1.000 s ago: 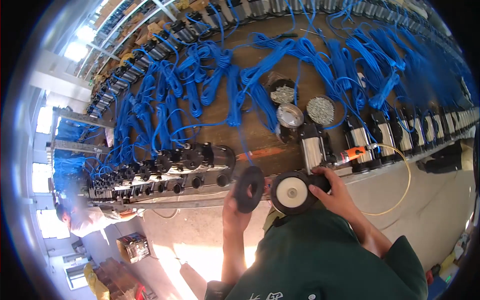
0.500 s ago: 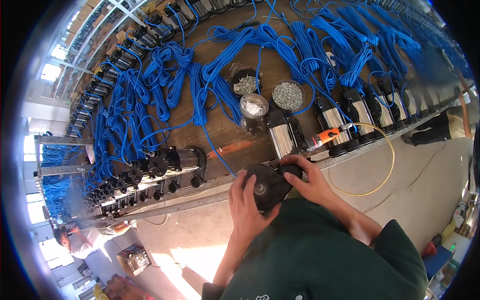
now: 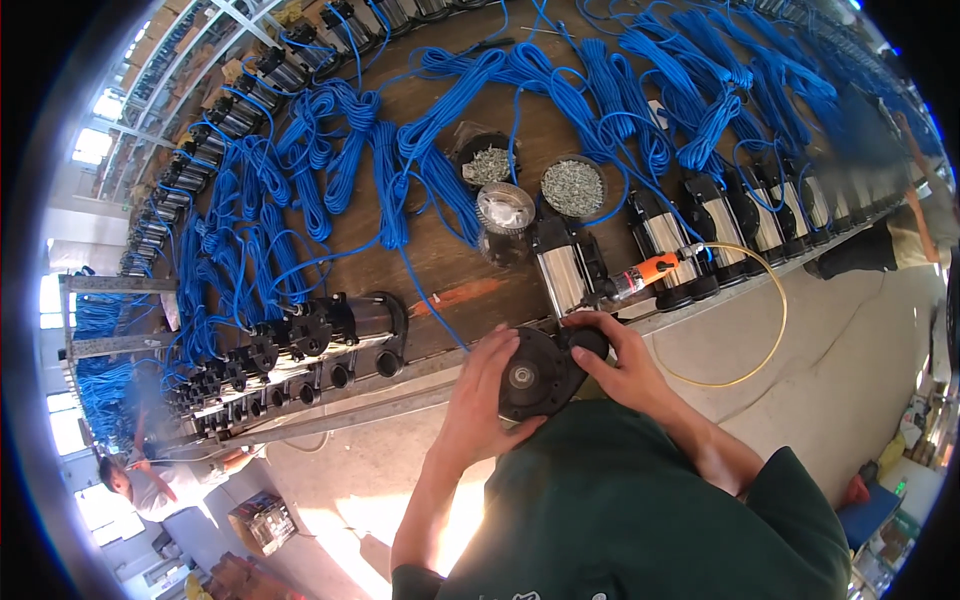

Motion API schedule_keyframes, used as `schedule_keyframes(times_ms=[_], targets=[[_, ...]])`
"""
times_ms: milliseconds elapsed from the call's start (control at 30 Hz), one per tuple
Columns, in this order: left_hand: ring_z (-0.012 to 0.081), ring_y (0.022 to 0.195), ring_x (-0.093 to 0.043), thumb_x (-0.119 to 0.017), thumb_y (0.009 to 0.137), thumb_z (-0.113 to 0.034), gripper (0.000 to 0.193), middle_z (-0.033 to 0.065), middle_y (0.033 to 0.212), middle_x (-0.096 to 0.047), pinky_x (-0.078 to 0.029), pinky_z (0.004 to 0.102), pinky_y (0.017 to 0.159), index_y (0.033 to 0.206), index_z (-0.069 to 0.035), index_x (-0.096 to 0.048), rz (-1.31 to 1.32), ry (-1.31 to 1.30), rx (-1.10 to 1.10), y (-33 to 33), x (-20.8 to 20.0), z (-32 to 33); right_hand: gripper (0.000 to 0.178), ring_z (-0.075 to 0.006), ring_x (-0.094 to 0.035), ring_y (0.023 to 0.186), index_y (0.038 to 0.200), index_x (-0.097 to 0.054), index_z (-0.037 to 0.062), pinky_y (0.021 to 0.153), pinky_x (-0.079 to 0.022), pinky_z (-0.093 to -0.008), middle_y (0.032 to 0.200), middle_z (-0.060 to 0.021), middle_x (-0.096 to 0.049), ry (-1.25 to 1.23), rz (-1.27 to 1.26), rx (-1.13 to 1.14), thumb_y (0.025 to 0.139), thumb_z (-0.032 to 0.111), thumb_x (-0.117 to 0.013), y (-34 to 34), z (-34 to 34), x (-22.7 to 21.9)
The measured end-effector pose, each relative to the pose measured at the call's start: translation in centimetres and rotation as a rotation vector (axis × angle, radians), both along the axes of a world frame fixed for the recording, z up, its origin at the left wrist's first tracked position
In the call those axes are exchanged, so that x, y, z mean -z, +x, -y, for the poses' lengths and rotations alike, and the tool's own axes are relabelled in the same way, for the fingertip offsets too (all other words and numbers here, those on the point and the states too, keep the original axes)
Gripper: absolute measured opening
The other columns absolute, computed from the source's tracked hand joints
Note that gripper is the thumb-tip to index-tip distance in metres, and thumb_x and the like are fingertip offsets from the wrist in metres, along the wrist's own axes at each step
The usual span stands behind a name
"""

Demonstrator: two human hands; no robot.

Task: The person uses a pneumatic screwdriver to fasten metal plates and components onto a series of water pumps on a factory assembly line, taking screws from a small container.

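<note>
Close to my body, at the table's front edge, I hold the black end of a pump (image 3: 545, 370), a round casing with a metal hub in its middle and a side port. My left hand (image 3: 470, 405) wraps the left rim, thumb along the lower edge. Around the side port, the fingers and thumb of my right hand (image 3: 622, 362) are closed. Just beyond stands a silver pump body (image 3: 563, 278); whether it joins the casing is hidden. An orange power screwdriver (image 3: 648, 274) with a yellow hose lies beside it, to the right of my hands.
Bowls of screws (image 3: 573, 187) and a clear jar (image 3: 504, 212) stand on the wooden table (image 3: 440, 270). Blue cable coils (image 3: 450, 110) cover its far part. Rows of pumps (image 3: 365, 320) line the edge on both sides. Other people (image 3: 150, 485) are at far left and right.
The fingers of my left hand have slid left off the casing's face onto its rim, baring more of the hub. My right hand keeps its hold on the side port.
</note>
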State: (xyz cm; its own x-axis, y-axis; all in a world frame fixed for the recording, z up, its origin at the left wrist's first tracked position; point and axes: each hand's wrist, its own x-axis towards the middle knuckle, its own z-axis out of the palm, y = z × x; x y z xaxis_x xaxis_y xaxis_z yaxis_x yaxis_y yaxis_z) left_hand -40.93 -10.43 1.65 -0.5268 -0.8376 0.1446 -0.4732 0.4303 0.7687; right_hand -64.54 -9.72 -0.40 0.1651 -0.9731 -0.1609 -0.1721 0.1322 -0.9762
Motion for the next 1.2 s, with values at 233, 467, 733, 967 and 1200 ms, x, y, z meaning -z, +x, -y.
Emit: schedule_keyframes(times_ms=[233,467,733,967,1200], targets=[[0.0411,0.132,-0.041,-0.087,0.058,-0.018,0.094,0.0203,0.140,-0.043,-0.037,0.0464,0.108,0.137,-0.003,-0.038,-0.053,0.030,0.014,0.3,0.2,0.4,0.036,-0.0201,-0.061,0.104,0.121,-0.056,-0.0005,0.092,-0.046,-0.0313,0.112,-0.0126,-0.064,0.010,-0.019,0.080,0.088,0.011,-0.063,0.3,-0.1,-0.1],[0.0308,0.115,-0.057,-0.084,0.066,-0.017,0.067,0.0171,0.124,-0.058,-0.045,0.0386,0.098,0.123,-0.001,-0.053,-0.302,-0.007,-0.153,0.3,-0.7,6.2,0.031,-0.0139,-0.060,0.093,0.114,-0.058,0.0011,0.081,-0.047,-0.0284,0.103,-0.0071,-0.064,0.081,0.001,0.477,0.089,0.017,-0.066,-3.0,-1.5,3.7],[0.0324,0.079,-0.066,-0.062,0.079,-0.001,0.013,0.0179,0.087,-0.067,-0.052,0.0369,0.070,0.092,-0.001,-0.066,0.007,-0.274,-0.329,-6.1,9.0,28.1,0.041,-0.0119,-0.056,0.094,0.118,-0.052,0.0009,0.079,-0.045,-0.0268,0.106,-0.0050,-0.061,0.364,0.313,0.838,0.090,0.027,-0.067,-5.3,-0.2,7.7],[0.0422,0.096,-0.059,-0.068,0.066,-0.014,0.030,0.0235,0.093,-0.064,-0.048,0.0487,0.085,0.095,-0.004,-0.066,0.503,-0.206,-0.038,-7.3,17.7,37.4,0.048,-0.0125,-0.056,0.097,0.122,-0.054,-0.0018,0.085,-0.044,-0.0274,0.108,-0.0062,-0.063,0.396,0.328,0.771,0.088,0.029,-0.069,-6.8,2.2,11.4],[0.0356,0.083,-0.059,-0.067,0.067,-0.001,0.024,0.0145,0.089,-0.060,-0.048,0.0435,0.074,0.090,-0.003,-0.060,0.094,-0.504,0.060,-14.5,12.2,31.1,0.045,-0.0102,-0.053,0.070,0.105,-0.058,0.0000,0.061,-0.044,-0.0287,0.083,-0.0033,-0.061,0.463,0.228,0.832,0.079,0.032,-0.077,-6.1,4.1,14.3]])
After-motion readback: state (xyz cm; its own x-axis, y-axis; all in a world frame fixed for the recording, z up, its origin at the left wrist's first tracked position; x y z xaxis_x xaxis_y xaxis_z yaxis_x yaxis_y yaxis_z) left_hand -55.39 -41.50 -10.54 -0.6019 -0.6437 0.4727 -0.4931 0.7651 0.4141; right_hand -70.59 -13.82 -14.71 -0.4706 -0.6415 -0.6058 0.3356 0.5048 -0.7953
